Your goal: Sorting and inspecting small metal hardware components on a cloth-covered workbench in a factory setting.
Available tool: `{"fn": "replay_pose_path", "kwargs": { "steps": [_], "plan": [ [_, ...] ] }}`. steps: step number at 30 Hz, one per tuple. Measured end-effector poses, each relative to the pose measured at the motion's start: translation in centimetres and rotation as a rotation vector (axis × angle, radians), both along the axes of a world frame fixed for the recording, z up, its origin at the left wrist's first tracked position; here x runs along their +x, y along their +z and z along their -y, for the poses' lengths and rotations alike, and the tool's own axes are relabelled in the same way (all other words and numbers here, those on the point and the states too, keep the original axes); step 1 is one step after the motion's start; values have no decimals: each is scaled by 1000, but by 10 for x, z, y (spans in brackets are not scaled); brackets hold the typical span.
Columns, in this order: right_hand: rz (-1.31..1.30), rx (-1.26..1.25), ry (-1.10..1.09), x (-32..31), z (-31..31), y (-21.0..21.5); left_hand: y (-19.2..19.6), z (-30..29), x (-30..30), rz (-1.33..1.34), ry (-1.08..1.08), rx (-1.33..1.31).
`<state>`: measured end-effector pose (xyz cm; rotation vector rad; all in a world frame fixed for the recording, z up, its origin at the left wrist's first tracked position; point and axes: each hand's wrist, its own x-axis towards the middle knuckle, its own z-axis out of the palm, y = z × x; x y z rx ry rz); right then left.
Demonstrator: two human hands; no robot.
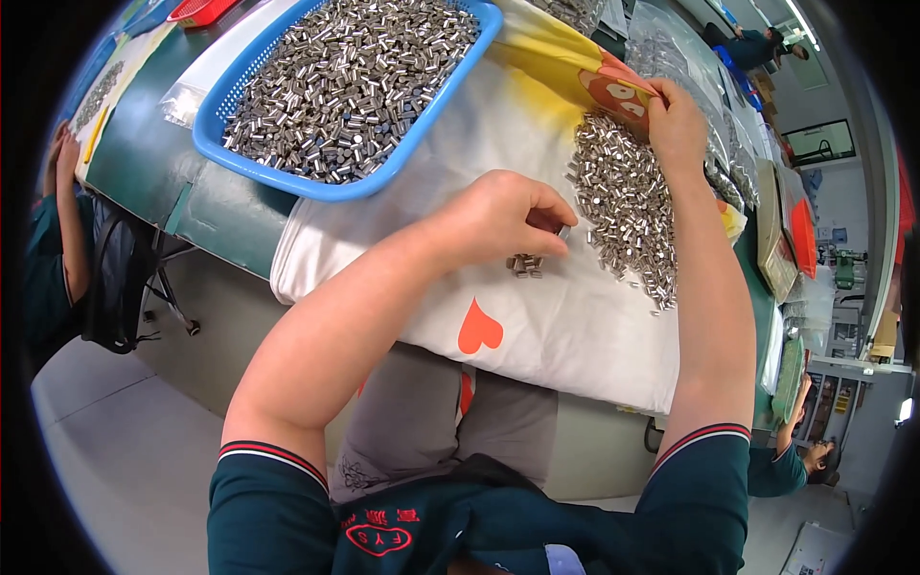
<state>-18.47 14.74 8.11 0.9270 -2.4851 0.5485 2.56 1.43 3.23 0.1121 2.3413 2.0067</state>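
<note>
My left hand (508, 218) is curled, thumb toward the fingers, with a bit of a metal cylinder showing at its fingertips. The rest of what it holds is hidden. Just below it, a small cluster of metal cylinders (525, 265) lies on the white cloth (422, 297). To the right spreads a larger pile of short, shiny metal cylinders (628, 211). At the far end of that pile my right hand (678, 125) is closed on the cloth's yellow and orange printed part (613, 91), fingers bent at its edge.
A blue plastic basket (278, 177) full of similar cylinders stands at the far left on the green table (230, 225). Clear plastic bags (661, 48) lie beyond my right hand. A red basket (199, 11) is at the back left. Other people sit at left and right.
</note>
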Motion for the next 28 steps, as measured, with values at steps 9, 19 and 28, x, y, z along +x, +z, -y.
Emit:
{"fn": "replay_pose_path", "kwargs": {
  "steps": [9,19,28],
  "plan": [
    [-176,20,40,8,0,12,-1,1,2,21,5,34],
    [80,126,121,0,-12,30,-3,-1,-2,93,20,57],
    [290,238,57,-24,-83,31,-2,0,-3,157,45,170]
  ]
}}
